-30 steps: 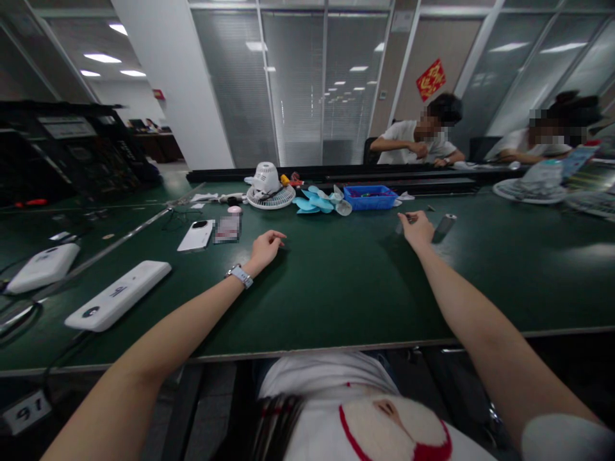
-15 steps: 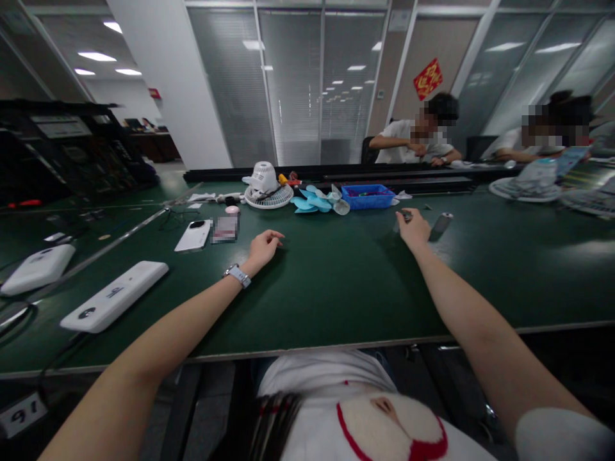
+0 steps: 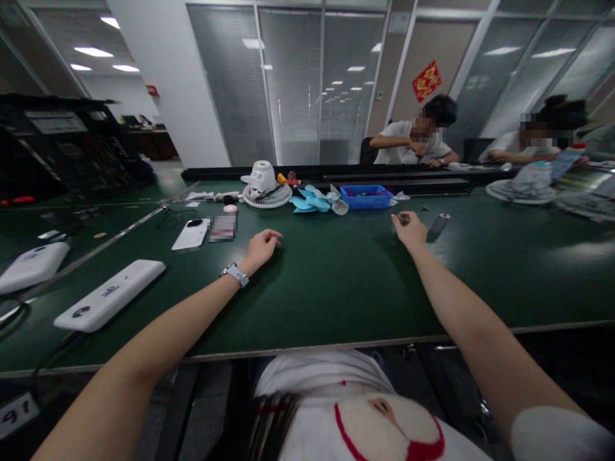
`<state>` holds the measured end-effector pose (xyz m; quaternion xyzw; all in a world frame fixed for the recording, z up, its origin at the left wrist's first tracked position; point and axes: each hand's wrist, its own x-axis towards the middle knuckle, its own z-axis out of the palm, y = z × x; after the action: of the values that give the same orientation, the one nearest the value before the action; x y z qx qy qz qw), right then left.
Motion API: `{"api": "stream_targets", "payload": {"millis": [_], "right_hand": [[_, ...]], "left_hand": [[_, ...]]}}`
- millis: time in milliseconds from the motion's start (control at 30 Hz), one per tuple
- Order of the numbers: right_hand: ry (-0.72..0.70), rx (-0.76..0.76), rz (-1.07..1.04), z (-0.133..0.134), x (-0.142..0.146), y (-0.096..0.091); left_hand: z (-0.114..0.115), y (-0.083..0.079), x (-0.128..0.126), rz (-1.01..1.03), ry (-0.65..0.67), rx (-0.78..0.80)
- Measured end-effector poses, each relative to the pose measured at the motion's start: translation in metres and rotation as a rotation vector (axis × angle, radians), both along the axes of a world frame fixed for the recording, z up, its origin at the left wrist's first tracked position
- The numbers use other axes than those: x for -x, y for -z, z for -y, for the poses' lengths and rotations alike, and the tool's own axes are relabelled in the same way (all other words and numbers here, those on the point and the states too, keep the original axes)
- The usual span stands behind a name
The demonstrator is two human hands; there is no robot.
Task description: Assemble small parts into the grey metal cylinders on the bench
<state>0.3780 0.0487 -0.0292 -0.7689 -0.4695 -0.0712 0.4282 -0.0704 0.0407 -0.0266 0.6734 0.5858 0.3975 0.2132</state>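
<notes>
My left hand [image 3: 262, 248] rests on the green tabletop [image 3: 327, 288], fingers loosely bent and a little apart, holding nothing. A watch [image 3: 235, 274] is on that wrist. Farther right, my right hand [image 3: 411, 232] is closed around something small and dark, mostly hidden by the fingers. Just beside it on the right, a grey cylinder [image 3: 439, 225], like a battery cell, lies on the table. Beyond the hands are light blue fan blades [image 3: 311, 200], a blue bin [image 3: 366, 197] with small items inside, and a white fan body [image 3: 263, 182] on its round grille.
To the left are a white phone [image 3: 191, 234], a card-like item [image 3: 223, 227], a pink round object [image 3: 230, 209] and a long white power bank [image 3: 111, 294] with a cable. Black rails [image 3: 408, 182] run along the far edge. Two people [image 3: 413, 137] sit across, near more fan parts [image 3: 523, 182].
The view has shifted slightly. Both hands stay in nearly the same places, and the right hand is still closed on the small dark thing.
</notes>
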Motion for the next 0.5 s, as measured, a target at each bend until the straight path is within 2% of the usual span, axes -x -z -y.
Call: {"api": "stream_targets", "payload": {"millis": [233,500], "right_hand": [[0.045,0.059,-0.09,-0.004,-0.004,0.004],[0.069,0.018,-0.364,-0.021,-0.015,0.008]], "left_hand": [[-0.003,0.002,0.001,0.004,-0.001,0.003],[-0.003,0.004,0.002,0.009,0.002,-0.001]]}}
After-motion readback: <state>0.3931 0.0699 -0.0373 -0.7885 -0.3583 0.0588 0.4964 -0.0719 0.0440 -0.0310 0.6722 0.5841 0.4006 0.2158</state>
